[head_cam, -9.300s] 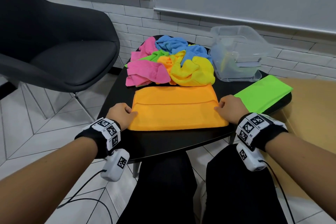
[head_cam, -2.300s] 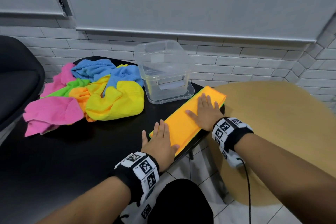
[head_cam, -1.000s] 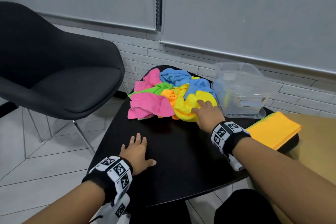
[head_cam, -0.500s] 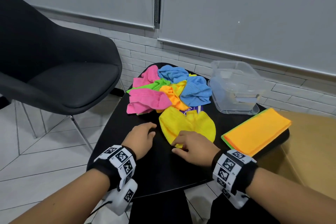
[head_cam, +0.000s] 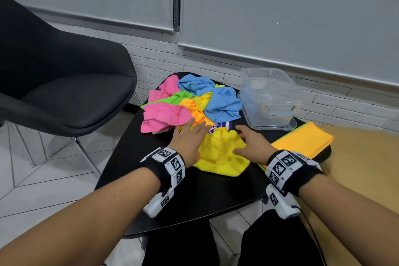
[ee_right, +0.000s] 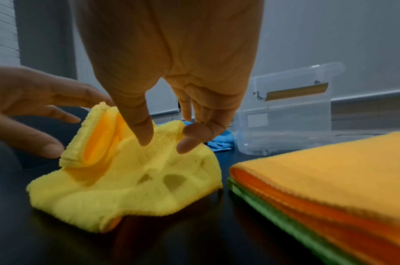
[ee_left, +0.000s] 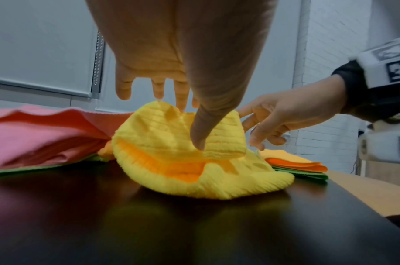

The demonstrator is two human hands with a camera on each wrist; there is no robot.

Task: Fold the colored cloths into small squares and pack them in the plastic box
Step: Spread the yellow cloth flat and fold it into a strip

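Barely started: orange cloth [head_cam: 302,141] sitting folded on green, plastic box [head_cam: 269,101] looking empty; left hand [head_cam: 187,138] and right hand [head_cam: 250,144] spreading yellow cloth [head_cam: 220,153], fingers released.

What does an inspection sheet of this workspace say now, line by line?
Surface: black table, glossy.
Job's things: yellow cloth crumpled at the front; loose cloth pile behind; orange cloth folded upon a green one; plastic box holds no cloth.
Clutter: a printed label partly hidden under the pile.
Hands: left hand and right hand open, fingers spread at the yellow cloth.
Cables: nothing seen.
Surroundings: black chair, white brick wall, tiled floor.
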